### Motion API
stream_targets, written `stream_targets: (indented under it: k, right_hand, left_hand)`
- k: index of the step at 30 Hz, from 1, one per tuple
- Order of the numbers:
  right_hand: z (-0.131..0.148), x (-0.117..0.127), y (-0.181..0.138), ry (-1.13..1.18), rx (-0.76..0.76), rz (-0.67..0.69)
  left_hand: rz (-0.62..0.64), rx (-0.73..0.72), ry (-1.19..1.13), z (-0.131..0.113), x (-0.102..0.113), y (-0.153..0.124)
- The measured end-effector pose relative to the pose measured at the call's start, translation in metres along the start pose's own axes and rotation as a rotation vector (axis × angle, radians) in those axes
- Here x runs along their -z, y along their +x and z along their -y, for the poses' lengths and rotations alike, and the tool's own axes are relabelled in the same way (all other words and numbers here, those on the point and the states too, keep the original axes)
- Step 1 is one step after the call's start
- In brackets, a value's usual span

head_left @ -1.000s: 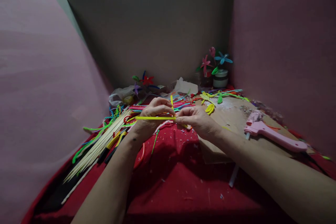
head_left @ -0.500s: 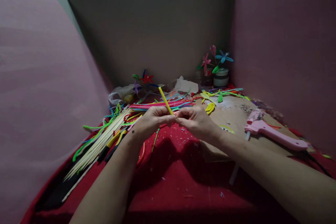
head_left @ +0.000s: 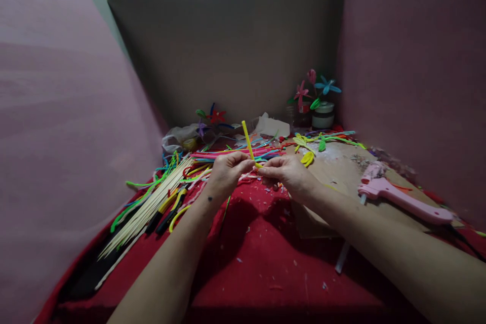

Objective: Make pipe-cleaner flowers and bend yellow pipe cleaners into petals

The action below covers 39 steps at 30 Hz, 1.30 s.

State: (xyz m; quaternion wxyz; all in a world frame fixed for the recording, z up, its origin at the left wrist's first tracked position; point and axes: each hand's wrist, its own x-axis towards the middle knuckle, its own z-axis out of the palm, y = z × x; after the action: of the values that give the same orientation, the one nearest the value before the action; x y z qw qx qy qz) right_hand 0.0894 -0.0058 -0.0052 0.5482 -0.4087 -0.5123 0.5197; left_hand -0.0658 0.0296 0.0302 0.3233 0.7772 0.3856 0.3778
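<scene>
A yellow pipe cleaner (head_left: 247,139) stands up from between my fingertips, its lower end bent toward the right. My left hand (head_left: 229,172) pinches it near the bend. The short lower part is gripped between the thumb and fingers of my right hand (head_left: 288,174). Both hands hover over the red cloth (head_left: 261,263), close together. Behind them lies a bundle of pink and blue pipe cleaners (head_left: 235,154). Yellow petal-like loops (head_left: 307,159) rest on the cardboard beyond my right hand.
Bamboo skewers (head_left: 148,207) and yellow-and-black pliers (head_left: 170,211) lie at the left. A pink glue gun (head_left: 408,200) with its glue stick rests on cardboard (head_left: 337,172) at the right. Pipe-cleaner flowers (head_left: 326,86), a jar (head_left: 322,115) and a plastic bag (head_left: 180,136) stand at the back.
The yellow pipe cleaner now shows a bend at its lower end and stands more upright. My hands have moved slightly apart. The whole view has shifted a little.
</scene>
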Motion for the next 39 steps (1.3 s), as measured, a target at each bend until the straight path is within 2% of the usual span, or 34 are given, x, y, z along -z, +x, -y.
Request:
stream_targets:
  k: [3,5,7,11,12,14,16,18,20,23,25,29,35,39]
  right_hand:
    - [-0.003,-0.002,-0.001,-0.021,0.025,-0.042]
    - [-0.001,-0.004,-0.004,-0.131,0.096,-0.044]
    - [0.004,-0.005,-0.007,-0.325,0.295,-0.084]
    - [0.011,-0.002,-0.011,-0.827,0.892,-0.195]
    - [0.011,0.000,-0.011,-0.943,0.981,-0.199]
    - [0.010,0.002,-0.009,-1.117,1.046,-0.194]
    - [0.009,0.003,-0.006,-1.179,1.004,-0.192]
    - [0.009,0.003,-0.004,-1.114,0.867,-0.179]
    - [0.011,0.003,-0.004,-0.919,0.631,-0.117]
    - [0.015,0.004,-0.004,-0.505,0.238,0.030]
    - [0.017,0.005,-0.004,-0.299,0.094,0.101]
    - [0.019,0.005,-0.005,-0.194,0.012,0.144]
    - [0.011,0.001,-0.004,-0.393,0.074,0.027]
    - [0.005,-0.001,-0.002,-0.385,0.116,-0.050]
  left_hand:
    - [-0.014,-0.056,0.084,0.000,-0.002,-0.002]
    - [0.014,-0.065,0.081,0.000,0.000,-0.003]
    - [0.065,-0.066,0.064,-0.002,0.002,-0.003]
    - [0.184,-0.121,0.133,-0.006,0.004,-0.004]
    - [0.211,-0.140,0.154,-0.007,0.004,-0.005]
    - [0.244,-0.151,0.164,-0.008,0.003,-0.005]
    - [0.250,-0.115,0.132,-0.009,0.002,-0.006]
    - [0.229,-0.054,0.091,-0.010,0.003,-0.006]
    - [0.215,-0.012,0.052,-0.011,0.003,-0.005]
    - [0.207,-0.005,0.020,-0.010,0.004,-0.005]
    - [0.198,-0.018,0.016,-0.009,0.004,-0.005]
    - [0.201,-0.018,0.037,-0.010,0.003,-0.006]
    - [0.134,0.105,0.005,-0.011,-0.006,-0.006]
    - [0.182,0.139,-0.127,-0.010,-0.006,-0.005]
